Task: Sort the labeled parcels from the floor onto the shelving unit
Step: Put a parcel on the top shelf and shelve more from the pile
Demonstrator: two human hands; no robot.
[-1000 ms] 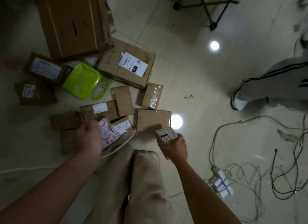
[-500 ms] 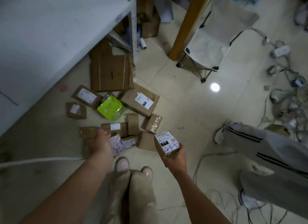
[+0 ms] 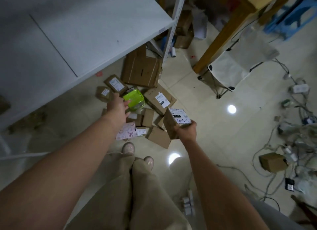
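Observation:
My right hand grips a small brown cardboard parcel from below; its white label with handwritten digits faces up. My left hand hangs in the air with relaxed fingers and holds nothing, above the pile of parcels on the floor. In that pile lie a bright green packet, a pink patterned parcel, a flat labeled box and several small brown boxes. The grey shelving unit fills the upper left, its top board bare.
A large brown box lies by the shelf's white upright. A wooden table leg and a white folding stool stand at the upper right. Tangled cables and power strips cover the floor on the right, with one loose box.
The view rose from close to the floor to standing height. My left hand lifted off the pile, empty. My right hand came up with the labeled parcel. The other person's legs left view.

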